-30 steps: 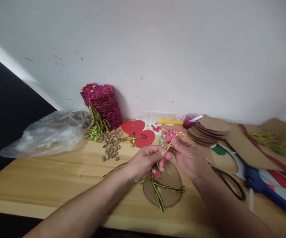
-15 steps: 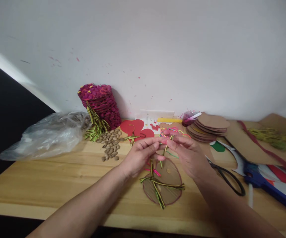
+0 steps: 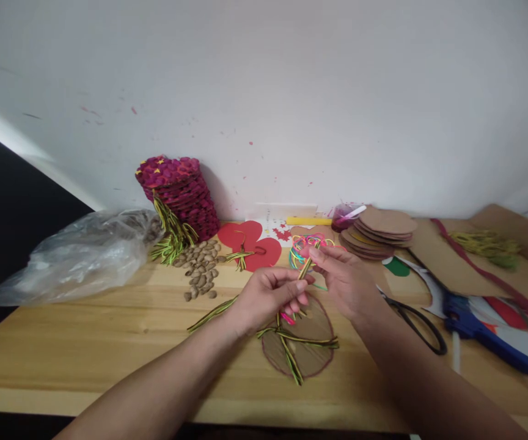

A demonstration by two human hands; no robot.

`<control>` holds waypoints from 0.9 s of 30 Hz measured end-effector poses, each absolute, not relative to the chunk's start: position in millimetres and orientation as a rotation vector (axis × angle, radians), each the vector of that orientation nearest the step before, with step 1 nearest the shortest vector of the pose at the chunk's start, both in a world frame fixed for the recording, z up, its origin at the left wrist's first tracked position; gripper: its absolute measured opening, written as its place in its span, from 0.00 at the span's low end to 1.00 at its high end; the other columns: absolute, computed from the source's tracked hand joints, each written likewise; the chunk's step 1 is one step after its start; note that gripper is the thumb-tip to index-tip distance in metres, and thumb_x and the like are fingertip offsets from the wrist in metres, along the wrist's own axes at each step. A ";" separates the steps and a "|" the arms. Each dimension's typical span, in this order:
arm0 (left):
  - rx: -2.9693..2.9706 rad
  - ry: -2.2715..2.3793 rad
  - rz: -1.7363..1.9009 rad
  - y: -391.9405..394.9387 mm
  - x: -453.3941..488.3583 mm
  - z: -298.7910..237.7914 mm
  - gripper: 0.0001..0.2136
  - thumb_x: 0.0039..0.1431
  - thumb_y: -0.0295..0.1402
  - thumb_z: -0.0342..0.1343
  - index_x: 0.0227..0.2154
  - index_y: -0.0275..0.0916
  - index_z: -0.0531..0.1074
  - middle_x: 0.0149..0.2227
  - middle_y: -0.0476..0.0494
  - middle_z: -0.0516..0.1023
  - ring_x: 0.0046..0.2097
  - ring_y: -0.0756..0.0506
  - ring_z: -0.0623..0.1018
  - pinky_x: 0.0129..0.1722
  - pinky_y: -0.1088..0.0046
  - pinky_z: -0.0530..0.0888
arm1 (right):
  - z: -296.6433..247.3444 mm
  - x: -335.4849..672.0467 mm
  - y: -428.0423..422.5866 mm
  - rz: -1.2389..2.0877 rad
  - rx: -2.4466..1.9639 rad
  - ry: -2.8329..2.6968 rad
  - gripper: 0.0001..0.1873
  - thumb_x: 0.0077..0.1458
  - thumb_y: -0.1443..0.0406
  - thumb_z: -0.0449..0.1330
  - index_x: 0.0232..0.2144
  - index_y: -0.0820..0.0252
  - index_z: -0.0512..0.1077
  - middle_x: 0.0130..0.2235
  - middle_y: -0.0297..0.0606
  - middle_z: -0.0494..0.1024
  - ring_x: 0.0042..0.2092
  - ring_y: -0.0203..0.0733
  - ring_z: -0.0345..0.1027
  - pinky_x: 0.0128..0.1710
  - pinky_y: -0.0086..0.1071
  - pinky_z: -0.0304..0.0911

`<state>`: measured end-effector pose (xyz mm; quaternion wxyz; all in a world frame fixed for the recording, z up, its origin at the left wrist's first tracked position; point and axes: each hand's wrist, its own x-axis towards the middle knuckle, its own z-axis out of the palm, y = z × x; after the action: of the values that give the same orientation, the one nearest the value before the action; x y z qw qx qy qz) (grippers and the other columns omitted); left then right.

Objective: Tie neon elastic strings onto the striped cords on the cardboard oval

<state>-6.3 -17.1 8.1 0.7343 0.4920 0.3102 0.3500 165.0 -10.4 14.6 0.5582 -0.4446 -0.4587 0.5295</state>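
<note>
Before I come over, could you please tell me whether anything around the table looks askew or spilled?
Pink marks dot the white wall behind the table, which looks odd, as though something splashed there. Brown pieces also lie loose beside the plastic bag, perhaps spilled.

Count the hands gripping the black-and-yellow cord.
2: the left hand, pinching the lower end of the black-and-yellow cord, and the right hand, beside it, pinching the upper end. No other hand shows.
</note>
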 end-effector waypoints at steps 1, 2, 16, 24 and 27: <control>1.079 0.691 0.766 -17.2 -6.0 8.4 0.14 0.54 0.40 0.65 0.38 0.34 0.77 0.26 0.47 0.78 0.22 0.56 0.71 0.24 0.80 0.68 | 14.1 165.2 -9.9 1.246 -1.050 -1.086 0.08 0.52 0.57 0.67 0.31 0.52 0.81 0.33 0.35 0.79 0.40 0.44 0.71 0.40 0.39 0.64; 1.071 0.695 0.768 -17.3 -5.5 8.7 0.15 0.53 0.40 0.65 0.38 0.34 0.77 0.25 0.47 0.78 0.22 0.56 0.71 0.24 0.80 0.68 | 13.8 165.3 -9.6 1.250 -1.047 -1.087 0.08 0.52 0.57 0.67 0.31 0.52 0.81 0.33 0.35 0.79 0.40 0.44 0.71 0.41 0.39 0.64; 1.330 0.736 0.635 -15.2 -9.0 2.3 0.18 0.63 0.48 0.51 0.35 0.36 0.73 0.20 0.53 0.67 0.19 0.55 0.65 0.18 0.81 0.60 | 23.6 165.2 -11.0 1.138 -1.015 -1.091 0.09 0.51 0.56 0.68 0.29 0.55 0.81 0.30 0.34 0.77 0.31 0.36 0.66 0.30 0.32 0.62; 1.447 0.853 0.750 -9.9 -10.3 -2.6 0.14 0.64 0.42 0.51 0.34 0.35 0.72 0.28 0.47 0.74 0.27 0.52 0.71 0.24 0.79 0.66 | 36.4 172.7 -12.6 0.882 -0.995 -1.131 0.10 0.54 0.57 0.65 0.31 0.56 0.81 0.26 0.33 0.75 0.25 0.34 0.63 0.22 0.28 0.57; 1.401 0.862 1.096 -4.9 -13.4 3.6 0.12 0.62 0.37 0.55 0.45 0.38 0.73 0.47 0.38 0.76 0.46 0.44 0.76 0.30 0.76 0.72 | 36.6 170.6 -15.7 0.729 -1.048 -1.289 0.08 0.55 0.59 0.64 0.32 0.56 0.81 0.30 0.35 0.78 0.33 0.38 0.70 0.32 0.33 0.65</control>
<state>-13.4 -4.9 3.6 0.5499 0.5920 0.3643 0.4630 170.6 -15.7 36.6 0.6160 -0.4551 -0.5597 0.3165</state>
